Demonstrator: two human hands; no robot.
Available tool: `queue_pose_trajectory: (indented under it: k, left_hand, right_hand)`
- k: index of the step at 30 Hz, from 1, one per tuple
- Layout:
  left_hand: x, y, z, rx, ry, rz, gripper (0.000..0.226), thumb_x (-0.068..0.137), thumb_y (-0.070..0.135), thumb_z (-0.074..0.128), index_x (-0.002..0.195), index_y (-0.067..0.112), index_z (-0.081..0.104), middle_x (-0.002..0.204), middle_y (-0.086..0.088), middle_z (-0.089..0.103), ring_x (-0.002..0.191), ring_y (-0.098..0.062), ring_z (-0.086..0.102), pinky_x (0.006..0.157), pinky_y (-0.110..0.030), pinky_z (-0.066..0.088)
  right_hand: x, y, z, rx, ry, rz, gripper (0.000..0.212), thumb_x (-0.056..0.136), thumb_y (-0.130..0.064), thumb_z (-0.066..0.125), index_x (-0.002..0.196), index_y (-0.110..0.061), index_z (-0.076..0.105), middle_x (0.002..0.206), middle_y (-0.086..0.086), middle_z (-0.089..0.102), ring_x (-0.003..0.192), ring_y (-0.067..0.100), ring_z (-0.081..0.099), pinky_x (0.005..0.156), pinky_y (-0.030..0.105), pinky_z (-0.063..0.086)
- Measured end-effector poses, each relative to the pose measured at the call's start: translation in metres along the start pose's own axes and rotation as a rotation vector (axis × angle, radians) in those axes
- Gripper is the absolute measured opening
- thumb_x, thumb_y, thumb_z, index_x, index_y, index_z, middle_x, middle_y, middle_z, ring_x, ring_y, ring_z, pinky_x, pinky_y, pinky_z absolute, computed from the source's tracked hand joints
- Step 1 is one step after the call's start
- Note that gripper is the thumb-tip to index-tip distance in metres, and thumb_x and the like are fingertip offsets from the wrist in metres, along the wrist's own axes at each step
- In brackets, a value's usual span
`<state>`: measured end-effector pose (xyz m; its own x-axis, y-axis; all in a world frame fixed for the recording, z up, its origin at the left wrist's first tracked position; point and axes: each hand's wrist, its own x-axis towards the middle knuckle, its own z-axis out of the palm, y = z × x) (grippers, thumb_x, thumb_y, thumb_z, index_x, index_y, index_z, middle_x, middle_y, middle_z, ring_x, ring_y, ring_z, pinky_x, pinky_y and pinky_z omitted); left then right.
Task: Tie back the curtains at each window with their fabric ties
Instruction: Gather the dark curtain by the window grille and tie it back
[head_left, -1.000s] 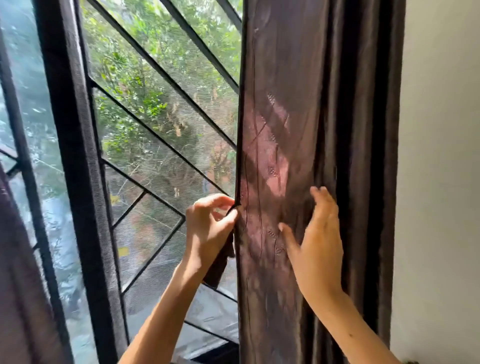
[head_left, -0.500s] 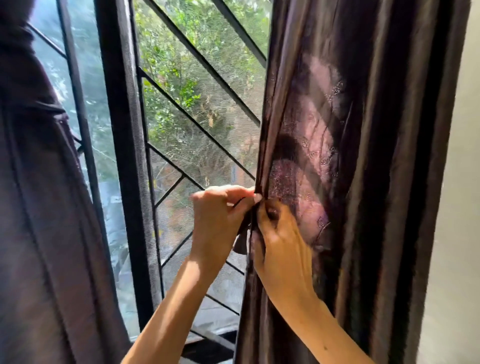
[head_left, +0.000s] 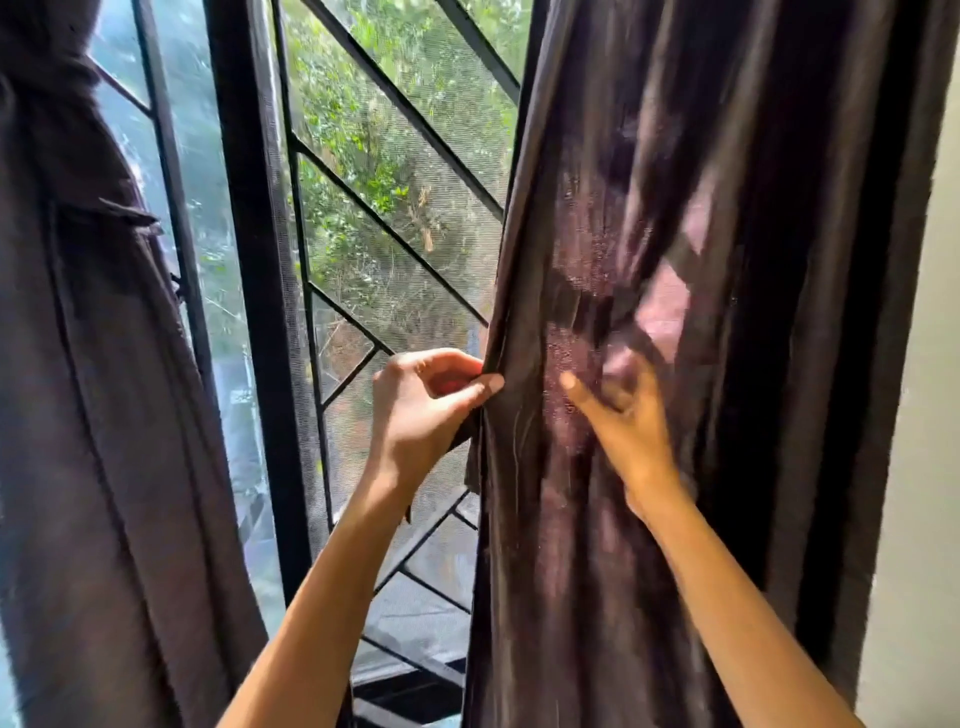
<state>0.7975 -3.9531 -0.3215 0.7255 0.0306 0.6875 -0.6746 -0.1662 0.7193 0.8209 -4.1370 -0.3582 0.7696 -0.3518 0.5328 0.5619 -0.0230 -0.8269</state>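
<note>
Curtains hang on both sides of the window: the left curtain (head_left: 88, 415) fills the left of the frame and already looks gathered, with a band of the same dark fabric (head_left: 111, 213) around it in the upper left, so I judge this side is tied back. The right curtain (head_left: 701, 312) in the right half of the frame is not tied yet, as far as I can see. At the centre of the frame the left hand (head_left: 421, 410) pinches the inner edge of this curtain between thumb and curled fingers, and a short dark strip (head_left: 470, 457) hangs down just below the hand; it may be the fabric tie, but I cannot tell for sure. The right hand (head_left: 623, 431) lies on the front of the curtain, a little to the right of the left hand, with its thumb spread out; it is blurred, and I cannot tell if its fingers grip a fold or only press on the cloth. Behind the hands, the black window grille (head_left: 395, 239) with its mesh is in the middle of the frame, and a pale wall (head_left: 924, 467) is at the right edge. My judgement is that about 1 of 2 curtains here is done; what is left is to bunch the right curtain, pass the tie around it and fasten it.
</note>
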Motion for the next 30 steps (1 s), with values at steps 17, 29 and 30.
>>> queue_pose_trajectory:
  k: [17, 29, 30]
  left_hand:
    - [-0.02, -0.002, 0.033, 0.308, 0.198, 0.368, 0.013, 0.082, 0.025, 0.071, 0.078, 0.013, 0.076, 0.069, -0.002, 0.071, 0.061, -0.019, 0.064, 0.058, -0.033, 0.047]
    - [-0.01, -0.006, 0.032, 0.278, 0.186, 0.284, 0.005, 0.077, 0.015, 0.077, 0.082, 0.015, 0.077, 0.076, 0.014, 0.07, 0.069, 0.002, 0.065, 0.065, -0.018, 0.053]
    - [-0.011, -0.006, 0.034, 0.278, 0.187, 0.287, 0.006, 0.076, 0.015, 0.077, 0.083, 0.015, 0.077, 0.076, 0.014, 0.069, 0.069, 0.002, 0.065, 0.066, -0.017, 0.053]
  right_hand:
    - [-0.063, -0.007, 0.028, -0.81, -0.08, -0.56, 0.039, 0.082, -0.007, 0.056, 0.12, -0.016, 0.059, 0.116, 0.005, 0.052, 0.1, 0.028, 0.059, 0.073, 0.042, 0.055]
    - [-0.033, -0.01, -0.008, -0.69, 0.33, -0.461, 0.06, 0.081, -0.011, 0.074, 0.136, -0.013, 0.049, 0.091, 0.017, 0.073, 0.072, 0.029, 0.069, 0.068, 0.032, 0.049]
    - [-0.035, -0.012, -0.006, -0.758, 0.321, -0.544, 0.054, 0.076, 0.0, 0.075, 0.126, -0.012, 0.06, 0.076, 0.016, 0.073, 0.057, 0.028, 0.066, 0.057, 0.031, 0.047]
